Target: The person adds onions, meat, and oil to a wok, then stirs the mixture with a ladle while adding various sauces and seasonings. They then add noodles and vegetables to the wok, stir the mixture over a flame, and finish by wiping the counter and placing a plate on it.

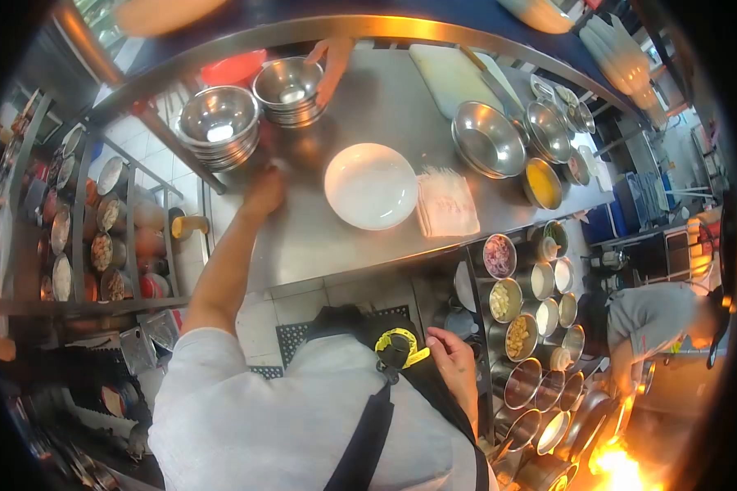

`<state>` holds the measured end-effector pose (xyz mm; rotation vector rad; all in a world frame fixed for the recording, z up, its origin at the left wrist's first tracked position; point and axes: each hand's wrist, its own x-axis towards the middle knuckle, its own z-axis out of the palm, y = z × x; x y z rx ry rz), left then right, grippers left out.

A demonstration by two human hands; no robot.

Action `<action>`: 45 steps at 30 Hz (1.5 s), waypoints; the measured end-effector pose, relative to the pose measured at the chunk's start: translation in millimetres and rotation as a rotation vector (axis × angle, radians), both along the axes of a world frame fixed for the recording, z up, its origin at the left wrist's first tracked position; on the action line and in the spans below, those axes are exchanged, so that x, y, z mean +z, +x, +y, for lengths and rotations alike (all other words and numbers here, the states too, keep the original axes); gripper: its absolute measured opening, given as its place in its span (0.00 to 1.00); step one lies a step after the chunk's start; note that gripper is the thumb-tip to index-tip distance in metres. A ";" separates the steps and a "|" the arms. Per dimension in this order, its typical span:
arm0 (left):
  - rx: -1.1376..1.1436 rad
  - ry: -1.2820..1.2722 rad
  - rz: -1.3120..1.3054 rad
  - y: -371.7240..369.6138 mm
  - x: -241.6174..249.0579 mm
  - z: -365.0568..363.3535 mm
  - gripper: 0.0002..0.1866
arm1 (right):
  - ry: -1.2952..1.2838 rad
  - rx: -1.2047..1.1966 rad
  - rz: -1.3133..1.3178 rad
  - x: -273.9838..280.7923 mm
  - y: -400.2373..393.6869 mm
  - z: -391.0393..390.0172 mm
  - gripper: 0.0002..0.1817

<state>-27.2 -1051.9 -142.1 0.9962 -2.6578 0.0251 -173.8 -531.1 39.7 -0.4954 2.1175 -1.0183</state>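
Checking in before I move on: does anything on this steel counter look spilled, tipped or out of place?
Nothing stands out. The white bowl sits upright and empty beside the folded cloth, and the stacked steel bowls look even. No spill shows on the counter.

A stack of steel bowls (219,124) is seen upright on the counter, shiny and empty on top, right beside the left hand (264,190). A second stack (290,88) is set just behind it, touched by another person's hand (332,65). A yellow-and-black clip (399,348) is fingered at the apron by the right hand (454,360).
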 end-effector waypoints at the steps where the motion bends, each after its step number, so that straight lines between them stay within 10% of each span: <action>1: 0.013 0.051 0.024 4.1 1.8 3.5 0.09 | -0.019 -0.003 -0.018 -0.7 0.9 -2.8 0.20; 13: -0.063 -0.010 0.111 17.3 14.0 39.2 0.04 | -0.164 0.046 0.066 -21.7 2.0 -12.6 0.16; 21: -0.557 0.213 0.587 -224.6 100.7 84.3 0.06 | -0.197 -0.202 0.157 -30.6 5.0 8.7 0.16; 27: -0.444 0.123 -0.061 -361.1 34.1 78.2 0.09 | 0.009 -0.603 0.343 -105.3 23.0 122.3 0.18; 33: -0.459 0.246 -0.131 -357.0 48.1 99.2 0.11 | 0.422 -0.748 0.339 -230.0 145.3 265.2 0.13; 42: -0.380 0.157 0.024 -372.9 37.9 97.5 0.06 | 0.586 -0.327 0.183 -293.7 221.7 271.8 0.13; 45: -0.628 0.285 0.582 -339.4 53.2 137.5 0.04 | 0.548 -0.344 0.160 -313.9 212.3 272.6 0.12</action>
